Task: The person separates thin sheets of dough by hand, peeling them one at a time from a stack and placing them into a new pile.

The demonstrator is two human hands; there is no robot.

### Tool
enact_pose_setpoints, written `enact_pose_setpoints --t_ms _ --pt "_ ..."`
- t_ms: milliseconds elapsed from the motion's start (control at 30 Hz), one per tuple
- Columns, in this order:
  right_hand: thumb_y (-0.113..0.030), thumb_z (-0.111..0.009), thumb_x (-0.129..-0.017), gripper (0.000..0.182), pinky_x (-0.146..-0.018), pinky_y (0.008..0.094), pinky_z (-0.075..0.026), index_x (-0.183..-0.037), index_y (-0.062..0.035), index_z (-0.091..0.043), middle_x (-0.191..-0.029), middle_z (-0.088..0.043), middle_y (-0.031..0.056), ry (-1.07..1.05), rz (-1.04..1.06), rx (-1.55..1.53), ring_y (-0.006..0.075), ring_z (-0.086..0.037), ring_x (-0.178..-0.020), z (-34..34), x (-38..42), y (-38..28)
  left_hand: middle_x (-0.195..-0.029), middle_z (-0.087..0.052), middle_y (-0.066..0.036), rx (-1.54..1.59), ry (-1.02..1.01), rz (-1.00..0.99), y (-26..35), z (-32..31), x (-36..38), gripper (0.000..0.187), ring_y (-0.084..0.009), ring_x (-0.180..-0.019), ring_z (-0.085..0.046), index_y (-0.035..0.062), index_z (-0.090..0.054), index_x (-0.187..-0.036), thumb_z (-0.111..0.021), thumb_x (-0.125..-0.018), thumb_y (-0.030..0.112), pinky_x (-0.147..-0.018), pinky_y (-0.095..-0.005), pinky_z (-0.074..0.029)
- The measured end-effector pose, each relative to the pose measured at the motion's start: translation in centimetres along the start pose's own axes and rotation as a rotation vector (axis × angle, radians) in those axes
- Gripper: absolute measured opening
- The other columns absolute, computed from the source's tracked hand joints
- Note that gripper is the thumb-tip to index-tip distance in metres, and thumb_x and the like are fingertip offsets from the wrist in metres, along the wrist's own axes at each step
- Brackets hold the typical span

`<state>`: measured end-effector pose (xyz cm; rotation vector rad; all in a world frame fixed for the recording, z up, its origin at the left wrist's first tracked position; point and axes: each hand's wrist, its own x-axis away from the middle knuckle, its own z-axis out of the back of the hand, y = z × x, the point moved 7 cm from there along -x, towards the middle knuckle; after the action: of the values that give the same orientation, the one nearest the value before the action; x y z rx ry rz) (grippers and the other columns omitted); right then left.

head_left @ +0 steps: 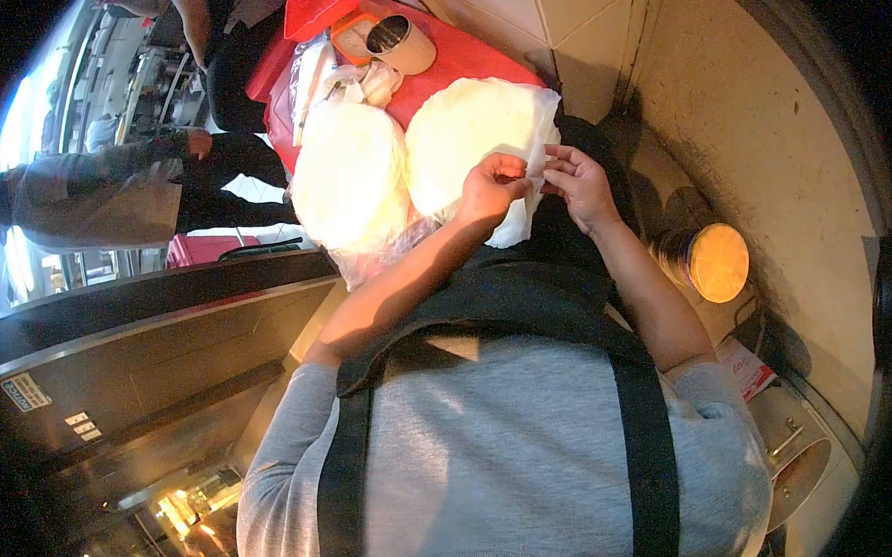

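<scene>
Two pale round sheets lie side by side on a red surface. The right round sheet (461,127) has a thin translucent sheet (540,134) along its right edge. My left hand (492,189) is at that edge, its fingers curled together on the thin sheet. Just to its right, my right hand (579,188) pinches the same edge between thumb and fingers. The left round sheet (349,172) rests on crumpled clear plastic (368,264), and neither hand touches it. Both round sheets look overexposed, so their surface detail is lost.
On the red surface (464,53) stand a metal cup (402,45), a red container (320,7) and crumpled plastic bags (366,82). A round yellow-topped tub (716,262) is at the right by the wall. Two other people (105,190) stand at the left.
</scene>
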<state>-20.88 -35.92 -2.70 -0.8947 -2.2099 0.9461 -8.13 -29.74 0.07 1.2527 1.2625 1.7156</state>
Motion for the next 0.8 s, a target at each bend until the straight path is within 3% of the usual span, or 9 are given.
enact_pose_setpoints --t_ms 133,200,300,333,433,533,633,800 --pt "0.003 -0.058 -0.079 0.03 -0.071 0.0282 -0.052 -0.109 0.0 -0.052 -0.089 -0.061 0.0063 -0.015 0.05 0.08 0.0157 -0.061 -0.081 0.2 -0.1 0.1 -0.082 -0.06 -0.005 0.01 -0.032 0.04 0.1 -0.5 0.2 0.024 -0.0129 -0.075 -0.057 -0.0002 -0.058 -0.095 -0.068 -0.072 -0.001 -0.07 -0.0254 -0.047" --pt "0.004 -0.059 -0.079 0.029 -0.071 0.028 -0.051 -0.106 0.0 -0.052 -0.088 -0.061 0.0059 -0.045 0.09 0.204 0.015 -0.061 -0.078 -0.4 0.1 -0.2 -0.083 -0.061 -0.005 -0.002 0.078 0.0 1.1 -0.3 0.3 0.024 -0.0132 -0.073 -0.057 0.0001 -0.058 -0.096 -0.067 -0.074 0.002 -0.068 -0.0255 -0.047" --pt "0.004 -0.059 -0.079 0.027 -0.071 0.0279 -0.051 -0.105 0.0001 -0.053 -0.085 -0.062 0.005 -0.261 0.129 0.286 0.0141 -0.061 -0.074 -3.0 1.1 0.2 -0.082 -0.063 -0.005 -0.043 0.075 -0.073 3.1 -0.5 0.9 0.023 -0.0126 -0.069 -0.057 0.0004 -0.059 -0.099 -0.065 -0.077 0.006 -0.064 -0.0255 -0.047" --pt "-0.003 -0.059 -0.084 0.025 -0.077 0.0278 -0.051 -0.107 -0.0017 -0.053 -0.09 -0.062 0.0049 -0.272 0.145 0.389 0.0134 -0.061 -0.078 -3.2 1.3 -0.3 -0.082 -0.063 -0.006 -0.06 0.046 -0.1 3.6 -0.6 1.1 0.023 -0.0123 -0.067 -0.057 0.0005 -0.059 -0.099 -0.064 -0.078 0.007 -0.062 -0.0254 -0.046" --pt "-0.003 -0.061 -0.081 0.028 -0.073 0.0275 -0.052 -0.108 -0.0001 -0.052 -0.087 -0.06 0.0046 -0.136 0.078 0.266 0.0135 -0.06 -0.076 -1.5 0.7 -0.1 -0.085 -0.064 -0.006 -0.263 0.063 -0.188 1.6 0.9 -0.3 0.019 -0.0124 -0.071 -0.059 0.0012 -0.057 -0.105 -0.056 -0.086 0.006 -0.067 -0.0254 -0.048" --pt "-0.005 -0.061 -0.083 0.031 -0.072 0.027 -0.052 -0.112 -0.0008 -0.051 -0.094 -0.057 0.006 0.054 0.204 0.155 0.0129 -0.059 -0.082 -0.6 0.2 -0.7 -0.088 -0.064 -0.006 -0.179 0.011 -0.076 0.3 1.2 -0.4 0.021 -0.0131 -0.072 -0.059 0.0007 -0.056 -0.107 -0.053 -0.088 0.006 -0.068 -0.0262 -0.048" --pt "-0.006 -0.061 -0.083 0.034 -0.071 0.0271 -0.053 -0.115 -0.0018 -0.049 -0.098 -0.054 0.0069 0.014 0.191 0.298 0.0127 -0.057 -0.085 -0.9 0.1 -0.6 -0.082 -0.063 -0.004 0.013 0.053 -0.109 0.3 0.7 0.0 0.019 -0.0092 -0.067 -0.055 0.0001 -0.059 -0.102 -0.052 -0.085 0.005 -0.06 -0.0248 -0.044" --pt "-0.012 -0.057 -0.087 0.034 -0.074 0.0279 -0.05 -0.119 -0.0046 -0.048 -0.1 -0.054 0.0042 -0.037 0.147 0.267 0.0124 -0.057 -0.088 -1.1 0.2 -0.4 -0.088 -0.064 -0.007 -0.028 0.015 -0.093 0.7 0.9 0.1 0.024 -0.016 -0.073 -0.061 0.0019 -0.052 -0.113 -0.048 -0.089 0.003 -0.068 -0.0285 -0.05"
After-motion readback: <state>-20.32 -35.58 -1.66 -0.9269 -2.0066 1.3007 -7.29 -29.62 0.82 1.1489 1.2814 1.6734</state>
